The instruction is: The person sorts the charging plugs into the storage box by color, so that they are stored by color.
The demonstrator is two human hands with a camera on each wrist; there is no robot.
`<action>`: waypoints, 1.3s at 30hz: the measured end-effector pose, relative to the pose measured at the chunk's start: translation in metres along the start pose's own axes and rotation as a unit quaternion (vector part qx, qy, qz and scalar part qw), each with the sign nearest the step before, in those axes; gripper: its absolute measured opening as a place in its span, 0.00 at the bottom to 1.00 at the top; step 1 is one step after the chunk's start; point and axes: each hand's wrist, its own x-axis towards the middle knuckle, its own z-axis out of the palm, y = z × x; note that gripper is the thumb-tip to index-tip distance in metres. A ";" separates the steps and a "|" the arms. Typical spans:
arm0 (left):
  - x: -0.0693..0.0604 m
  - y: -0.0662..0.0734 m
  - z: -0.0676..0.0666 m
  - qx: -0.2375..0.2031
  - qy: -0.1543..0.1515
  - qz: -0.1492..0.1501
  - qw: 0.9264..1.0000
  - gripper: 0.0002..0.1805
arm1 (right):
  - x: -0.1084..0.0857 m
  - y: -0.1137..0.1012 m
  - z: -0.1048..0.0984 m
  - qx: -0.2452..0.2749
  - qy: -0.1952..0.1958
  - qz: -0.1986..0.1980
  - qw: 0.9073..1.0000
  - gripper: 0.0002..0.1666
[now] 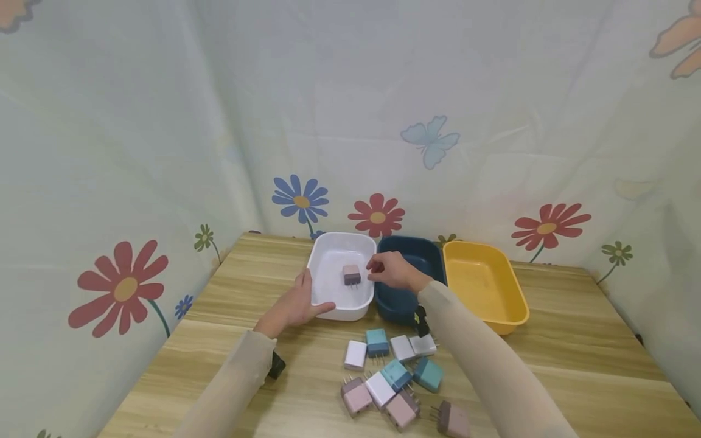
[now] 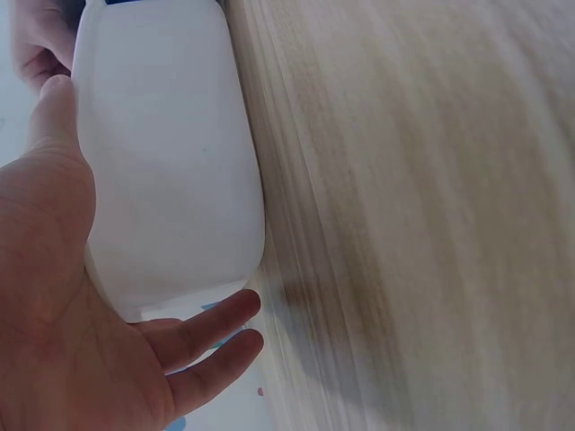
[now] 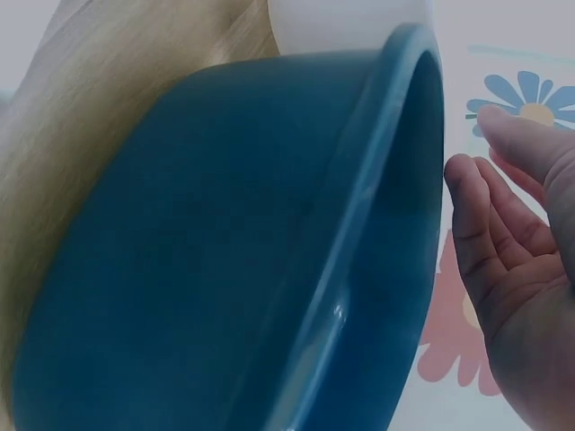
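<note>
1. Left hand (image 1: pixel 297 303) was spread against a white rounded-rectangular plastic tub (image 1: pixel 328 281), fingers apart.
2. Right hand (image 1: pixel 397 271) hung over a dark blue rounded-rectangular plastic tub (image 1: pixel 394 306), thumb and fingertips slightly apart.
3. One boxy pink-and-mauve plastic plug (image 1: pixel 352 275) (mauve end nearer, btw) sat inside the white tub, just left of the right hand's fingertips.

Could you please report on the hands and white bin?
Left hand touching white bin. Right hand empty, near its rim. Pink plug in white bin. Right hand partly hides dark blue bin.
</note>
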 end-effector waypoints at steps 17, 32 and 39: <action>0.000 -0.003 0.003 0.007 0.004 0.007 1.000 0.63 | -0.052 0.007 -0.020 -0.041 -0.033 -0.052 0.997 0.16; 0.002 -0.004 0.003 0.003 0.002 0.006 1.000 0.63 | -0.120 0.025 -0.026 -0.084 -0.042 -0.126 0.988 0.15; 0.003 -0.001 0.001 -0.001 -0.005 0.000 1.000 0.63 | -0.147 0.034 -0.024 -0.068 -0.057 -0.139 0.986 0.15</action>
